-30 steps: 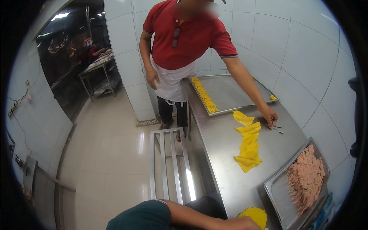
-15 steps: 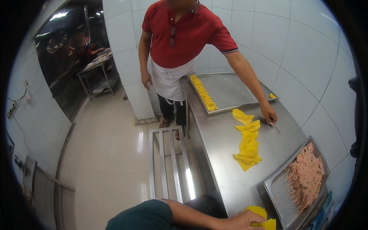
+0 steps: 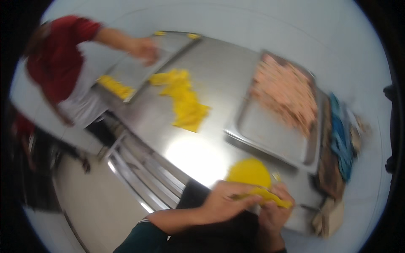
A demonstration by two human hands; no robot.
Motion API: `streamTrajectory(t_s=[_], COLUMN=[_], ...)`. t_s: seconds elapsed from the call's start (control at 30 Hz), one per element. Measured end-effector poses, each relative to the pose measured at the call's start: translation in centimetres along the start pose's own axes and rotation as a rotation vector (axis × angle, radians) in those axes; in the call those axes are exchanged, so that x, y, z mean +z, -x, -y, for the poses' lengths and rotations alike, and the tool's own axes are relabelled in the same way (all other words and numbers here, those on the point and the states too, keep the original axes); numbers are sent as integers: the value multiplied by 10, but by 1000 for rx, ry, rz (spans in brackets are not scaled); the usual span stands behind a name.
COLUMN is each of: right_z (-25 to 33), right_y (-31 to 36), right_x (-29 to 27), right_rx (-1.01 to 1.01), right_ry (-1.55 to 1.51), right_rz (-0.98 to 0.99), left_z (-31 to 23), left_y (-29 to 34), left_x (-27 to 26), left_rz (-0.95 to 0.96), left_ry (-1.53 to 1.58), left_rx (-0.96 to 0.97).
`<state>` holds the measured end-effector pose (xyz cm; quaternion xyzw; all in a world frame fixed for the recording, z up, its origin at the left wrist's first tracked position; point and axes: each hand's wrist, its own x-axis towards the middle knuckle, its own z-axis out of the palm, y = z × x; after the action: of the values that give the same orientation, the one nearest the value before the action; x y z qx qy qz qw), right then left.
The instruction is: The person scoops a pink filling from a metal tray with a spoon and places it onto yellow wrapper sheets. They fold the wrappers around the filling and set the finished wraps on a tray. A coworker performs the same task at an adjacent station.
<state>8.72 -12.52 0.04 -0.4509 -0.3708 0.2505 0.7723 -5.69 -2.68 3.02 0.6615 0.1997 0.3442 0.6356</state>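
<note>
Both of my hands grip a folded yellow dough wrapper (image 3: pixel 266 195) over the near edge of the steel table. My left hand (image 3: pixel 225 201) pinches it from the left, thumb on top. Closed round its other end is my right hand (image 3: pixel 275 211). Just beyond them lies a round stack of yellow dough wrappers (image 3: pixel 249 173), partly covered by my fingers. A steel pan (image 3: pixel 270 130) behind the stack holds pink minced filling (image 3: pixel 289 90). Motion blurs the fine detail.
Several yellow wrappers (image 3: pixel 185 103) lie spread on the steel table (image 3: pixel 215 63). A co-worker in red (image 3: pixel 63 50) reaches over a flat tray (image 3: pixel 139 67) bearing yellow pieces. Blue cloth (image 3: pixel 341 135) lies right of the pan. A slatted metal rack (image 3: pixel 135 168) stands left of the table.
My view has swung right and down, and both hands now show. My left hand has gone from the wrapper stack to holding a wrapper with my right. The co-worker's hand moved over the tray.
</note>
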Motion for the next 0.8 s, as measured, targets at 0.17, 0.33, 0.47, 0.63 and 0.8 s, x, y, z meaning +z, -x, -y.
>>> streamTrajectory(t_s=[0.17, 0.33, 0.47, 0.63, 0.8], right_z=[0, 12, 15, 14, 12], right_y=[-6, -12, -16, -14, -11], right_x=[-6, -2, -2, -5, -8], right_rx=[187, 150, 121, 171, 131], right_ry=[-66, 13, 11, -10, 121], right_rz=[25, 37, 33, -7, 10], left_z=[1, -7, -6, -5, -5], left_y=[-6, -13, -17, -18, -19], left_x=[-2, 0, 4, 2, 7], left_rz=[-55, -22, -17, 32, 72], left_ry=[4, -56, -23, -48, 9], left_rx=[-173, -142, -158, -157, -122])
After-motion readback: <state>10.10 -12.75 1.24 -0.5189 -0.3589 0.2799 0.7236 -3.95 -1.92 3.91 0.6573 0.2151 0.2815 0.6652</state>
